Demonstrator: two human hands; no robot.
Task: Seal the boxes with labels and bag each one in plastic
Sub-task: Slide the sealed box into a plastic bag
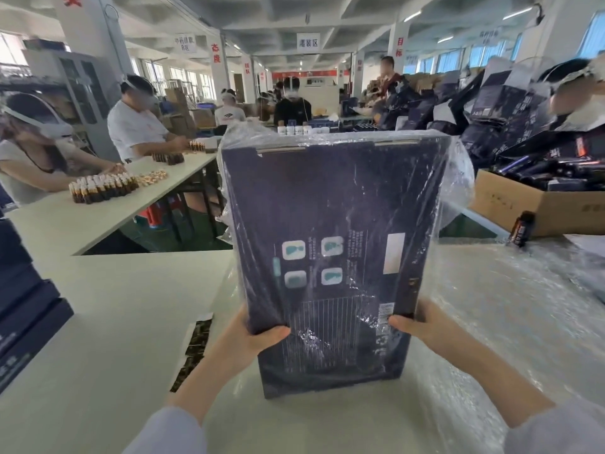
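Observation:
A large dark navy box (330,204) stands upright on end in front of me, its printed back panel facing me. A clear plastic bag (453,178) covers its upper part and hangs loose down its sides. My left hand (253,332) grips the box's lower left edge, thumb on the front face. On the lower right edge, my right hand (417,322) grips the box over the plastic. The bottom of the box sits bare on the white table (108,306).
A strip of dark labels (193,348) lies on the table left of the box. More plastic bags (523,306) are spread on the right. Stacked navy boxes (23,309) stand at the left edge. A cardboard carton (537,204) sits far right. Other people work at neighbouring tables.

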